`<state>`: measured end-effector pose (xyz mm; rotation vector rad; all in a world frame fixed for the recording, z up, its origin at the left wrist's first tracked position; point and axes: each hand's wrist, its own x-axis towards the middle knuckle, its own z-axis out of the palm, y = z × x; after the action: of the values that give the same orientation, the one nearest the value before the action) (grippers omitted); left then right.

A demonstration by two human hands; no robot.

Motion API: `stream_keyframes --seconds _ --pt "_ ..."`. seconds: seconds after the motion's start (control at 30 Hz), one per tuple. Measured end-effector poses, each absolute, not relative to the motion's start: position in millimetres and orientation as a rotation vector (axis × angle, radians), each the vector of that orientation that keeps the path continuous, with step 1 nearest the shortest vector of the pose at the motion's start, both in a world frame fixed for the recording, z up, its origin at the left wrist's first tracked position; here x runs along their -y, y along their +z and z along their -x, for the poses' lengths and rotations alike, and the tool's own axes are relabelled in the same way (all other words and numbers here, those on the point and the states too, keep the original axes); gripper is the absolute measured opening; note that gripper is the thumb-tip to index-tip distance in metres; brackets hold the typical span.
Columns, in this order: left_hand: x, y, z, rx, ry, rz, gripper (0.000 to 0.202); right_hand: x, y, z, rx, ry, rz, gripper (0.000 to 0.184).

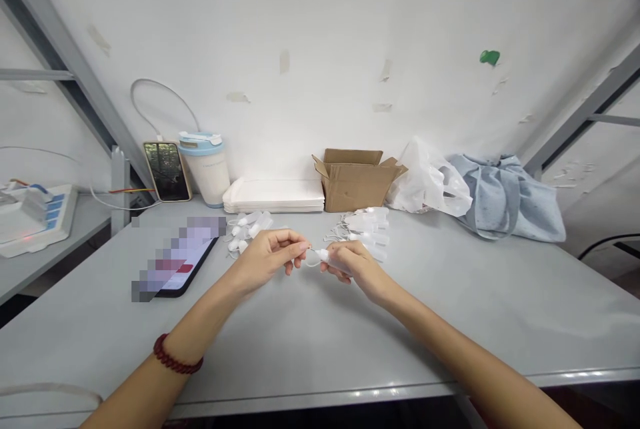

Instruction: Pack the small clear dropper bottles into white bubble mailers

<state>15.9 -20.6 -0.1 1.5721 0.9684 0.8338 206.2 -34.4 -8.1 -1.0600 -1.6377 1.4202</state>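
Observation:
My right hand (353, 261) is wrapped round a small translucent squeeze bottle (323, 255) with a white top, which points left. Most of its body is hidden by the fingers. Against the bottle's thin tip, my left hand (277, 250) is closed in a pinch; what lies between its fingertips is too small to make out. A thin white strap loops below the tip. Behind the left hand lies a group of similar bottles (260, 222) with white tops. Several more bottles (367, 221), straps trailing left, are laid out behind the right hand.
On the grey table (310, 342), a large phone (193, 262) lies at left. Along the wall stand a smaller phone (167, 172), a blue-lidded cup (210, 172), stacked white trays (275, 195), an open cardboard box (355, 185), a white plastic bag (425, 179) and a blue cloth bag (530, 202).

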Motion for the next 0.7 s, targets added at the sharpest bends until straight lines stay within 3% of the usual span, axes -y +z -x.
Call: stream_keyframes --seconds 0.7 --pt "21.5 -3.1 -15.9 -0.927 0.842 -1.48 0.022 34.6 -8.5 -205.5 1.523 1.466 1.013 0.027"
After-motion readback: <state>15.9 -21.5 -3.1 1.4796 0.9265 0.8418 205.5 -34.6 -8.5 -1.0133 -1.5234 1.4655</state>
